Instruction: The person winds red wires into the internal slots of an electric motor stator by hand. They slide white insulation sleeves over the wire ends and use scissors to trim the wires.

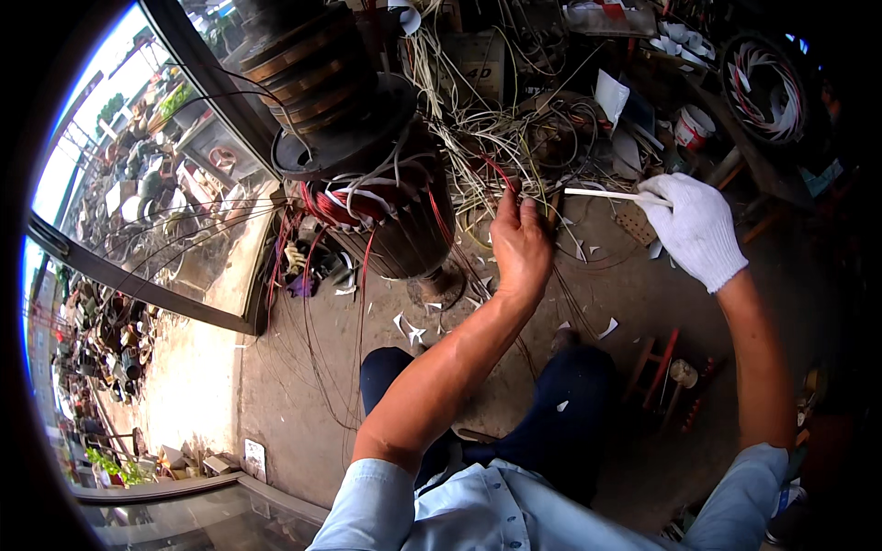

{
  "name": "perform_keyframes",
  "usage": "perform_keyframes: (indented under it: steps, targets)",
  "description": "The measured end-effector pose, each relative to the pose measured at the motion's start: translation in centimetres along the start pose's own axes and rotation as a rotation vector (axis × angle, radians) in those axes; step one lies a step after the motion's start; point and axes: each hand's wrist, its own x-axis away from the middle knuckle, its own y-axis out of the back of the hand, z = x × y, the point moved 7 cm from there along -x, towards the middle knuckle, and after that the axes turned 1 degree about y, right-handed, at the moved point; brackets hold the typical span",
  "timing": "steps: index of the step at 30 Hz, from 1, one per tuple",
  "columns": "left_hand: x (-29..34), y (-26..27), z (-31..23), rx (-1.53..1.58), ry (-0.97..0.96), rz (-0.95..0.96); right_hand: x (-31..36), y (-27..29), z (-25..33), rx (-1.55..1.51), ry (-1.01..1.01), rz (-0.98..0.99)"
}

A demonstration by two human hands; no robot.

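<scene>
My bare left hand (521,241) is raised in the middle, its thumb and fingers pinched together on a thin red wire (497,169). In a white knit glove, my right hand (695,225) grips a slim white tube (599,193). The tube points left toward my left fingertips, with a small gap between. Left of my hands stands a wound motor rotor (390,241), upright, with copper-coloured slip rings (308,87) on top. Red and white winding leads (354,204) circle its upper part, and several red wires hang down from it.
A tangle of pale wires (496,138) lies beyond my hands. A white and red bucket (694,127) and a wound stator ring (764,90) are at the far right. Low red stool (654,367) near my right knee. White scraps (412,329) litter the floor. Glass door frame (147,298) at left.
</scene>
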Motion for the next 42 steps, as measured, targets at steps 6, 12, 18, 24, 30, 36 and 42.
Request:
perform_keyframes:
  steps: [6, 12, 18, 24, 30, 36, 42]
  targets:
    - [-0.4, -0.8, 0.6, -0.266, -0.086, 0.091, -17.0, -4.9, 3.2, 0.449, 0.102, 0.119]
    - [1.2, -4.0, 1.4, -0.183, -0.001, 0.218, -23.1, -15.1, 13.3, -0.360, 0.245, 0.303]
    - [2.5, -6.6, 0.4, -0.203, -0.037, 0.517, -25.8, -17.5, 16.3, -0.215, 0.383, 0.294]
    - [6.5, -2.8, -1.1, -0.394, 0.025, 0.620, -23.9, -16.6, 15.5, 0.009, 0.353, 0.321]
    - [11.2, 4.1, -1.9, -0.490, 0.049, 0.555, -13.9, -12.6, 11.0, -0.313, 0.200, 0.129]
    - [12.8, 8.0, -3.3, -0.491, 0.000, 0.431, 0.7, -7.5, 8.0, -0.553, -0.141, 0.194]
    - [12.9, 5.8, -8.3, -0.830, -0.503, 0.297, 8.7, -4.0, 9.5, -0.657, -0.178, 0.113]
